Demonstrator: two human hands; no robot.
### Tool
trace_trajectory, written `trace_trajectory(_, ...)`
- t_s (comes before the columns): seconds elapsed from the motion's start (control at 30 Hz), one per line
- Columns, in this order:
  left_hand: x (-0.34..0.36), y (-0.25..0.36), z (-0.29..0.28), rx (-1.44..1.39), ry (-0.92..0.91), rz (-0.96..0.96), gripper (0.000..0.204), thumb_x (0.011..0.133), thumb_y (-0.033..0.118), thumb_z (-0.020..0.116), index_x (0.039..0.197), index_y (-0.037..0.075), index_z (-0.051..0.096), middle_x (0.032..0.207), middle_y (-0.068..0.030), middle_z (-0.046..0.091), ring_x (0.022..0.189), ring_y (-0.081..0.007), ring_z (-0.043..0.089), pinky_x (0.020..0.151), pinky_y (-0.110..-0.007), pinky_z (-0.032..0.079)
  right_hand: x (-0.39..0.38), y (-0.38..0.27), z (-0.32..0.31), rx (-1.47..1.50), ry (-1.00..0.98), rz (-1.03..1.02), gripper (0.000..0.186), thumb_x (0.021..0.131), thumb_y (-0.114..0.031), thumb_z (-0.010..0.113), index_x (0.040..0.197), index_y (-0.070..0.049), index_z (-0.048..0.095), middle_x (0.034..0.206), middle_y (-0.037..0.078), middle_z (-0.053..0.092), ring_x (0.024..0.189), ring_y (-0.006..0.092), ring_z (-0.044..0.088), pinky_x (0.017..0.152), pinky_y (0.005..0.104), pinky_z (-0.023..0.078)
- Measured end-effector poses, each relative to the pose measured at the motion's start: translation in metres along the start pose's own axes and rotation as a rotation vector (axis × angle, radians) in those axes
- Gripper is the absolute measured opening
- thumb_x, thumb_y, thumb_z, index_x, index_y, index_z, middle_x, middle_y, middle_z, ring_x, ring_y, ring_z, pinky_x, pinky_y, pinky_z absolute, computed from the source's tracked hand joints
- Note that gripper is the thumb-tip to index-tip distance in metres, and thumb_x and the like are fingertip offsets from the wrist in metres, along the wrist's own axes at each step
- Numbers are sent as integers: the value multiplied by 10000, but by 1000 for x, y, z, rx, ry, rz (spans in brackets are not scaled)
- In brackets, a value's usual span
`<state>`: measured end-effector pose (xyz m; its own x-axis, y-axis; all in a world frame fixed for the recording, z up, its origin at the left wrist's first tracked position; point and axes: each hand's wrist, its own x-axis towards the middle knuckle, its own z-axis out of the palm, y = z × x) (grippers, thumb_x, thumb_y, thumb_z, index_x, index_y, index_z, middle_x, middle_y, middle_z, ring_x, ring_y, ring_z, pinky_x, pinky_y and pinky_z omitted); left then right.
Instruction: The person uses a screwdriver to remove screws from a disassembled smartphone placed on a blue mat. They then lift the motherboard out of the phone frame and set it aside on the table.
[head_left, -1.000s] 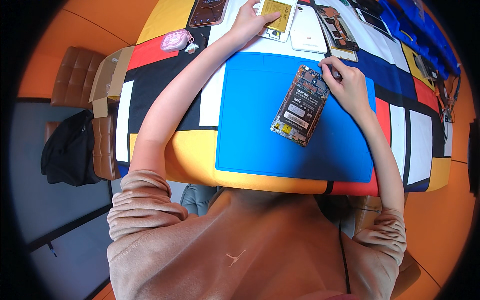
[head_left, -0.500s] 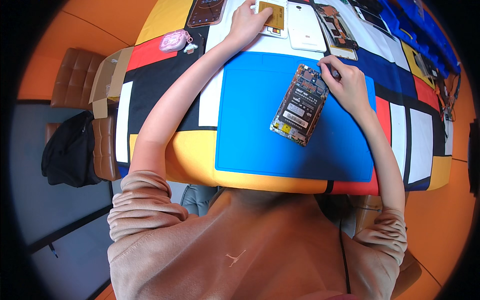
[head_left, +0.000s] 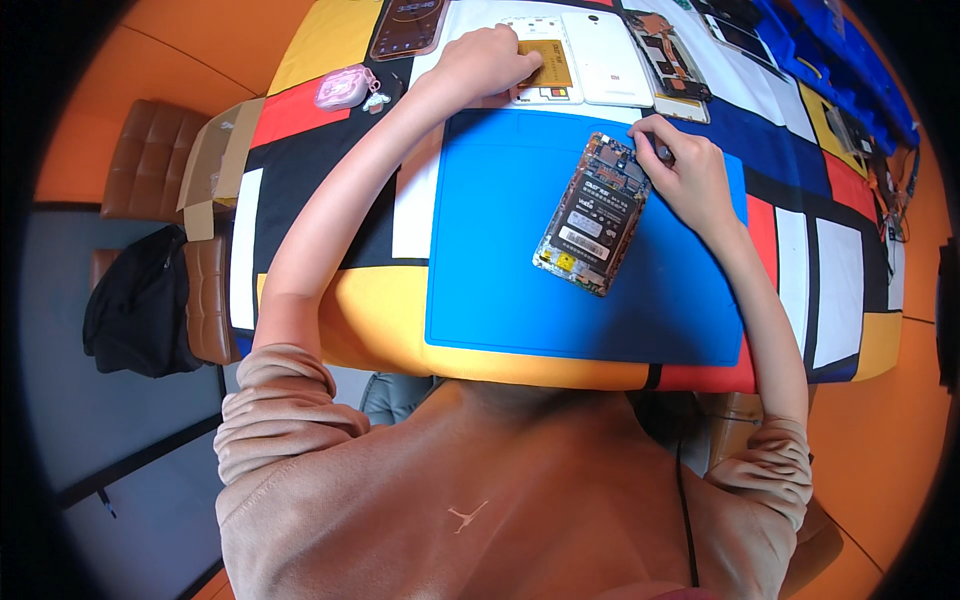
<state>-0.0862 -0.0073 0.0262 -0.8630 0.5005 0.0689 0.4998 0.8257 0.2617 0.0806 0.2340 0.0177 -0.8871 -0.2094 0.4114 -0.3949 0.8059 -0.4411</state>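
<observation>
My left hand (head_left: 485, 65) is closed at the left edge of an opened white phone (head_left: 553, 98), its thumb over the gold battery (head_left: 545, 65). The other fingers are partly hidden. On the blue mat (head_left: 500, 250) a second opened phone (head_left: 592, 215) lies tilted, showing its circuit board and black battery. At that phone's upper right corner my right hand (head_left: 692, 175) is curled, with thumb and forefinger near the edge. A small dark thing (head_left: 664, 154) shows between its fingers; its kind is unclear.
A white phone back (head_left: 603, 65) and another opened phone (head_left: 670, 60) lie to the right of my left hand. At the far left are a dark phone (head_left: 407, 28) and a pink case (head_left: 343, 88) with a charm. Blue bins (head_left: 835, 60) line the far right edge.
The opened white phone and my left hand have come a little nearer, so the phone's lower edge is about level with its white neighbour's. My right hand stays at the phone on the mat.
</observation>
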Motion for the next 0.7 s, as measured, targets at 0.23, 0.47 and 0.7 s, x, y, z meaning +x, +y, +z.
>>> trace_trajectory(0.23,-42,40,-4,249,423,130,360,940,299,585,1172,30,643,1046,-223,640,1012,-393,637,886,-476,526,0,1,1,-3,-5,13,113,971,-209,637,1004,-112,685,627,102,662,574,248,681,535,374,494)
trace_trajectory(0.47,-20,33,44,347,173,276,647,1093,522,325,1579,98,376,1593,-278,351,1463,-402,391,1204,-504,316,0,-2,0,-44,34,41,135,968,-190,630,1065,-105,671,698,135,692,596,301,683,546,410,503)
trace_trajectory(0.7,-20,26,10,419,-147,228,685,1077,607,268,1651,238,206,1674,-148,271,1553,-303,251,1263,-478,230,4,-3,2,-207,55,137,352,968,-170,587,1308,-92,632,739,177,701,624,337,692,569,442,532)
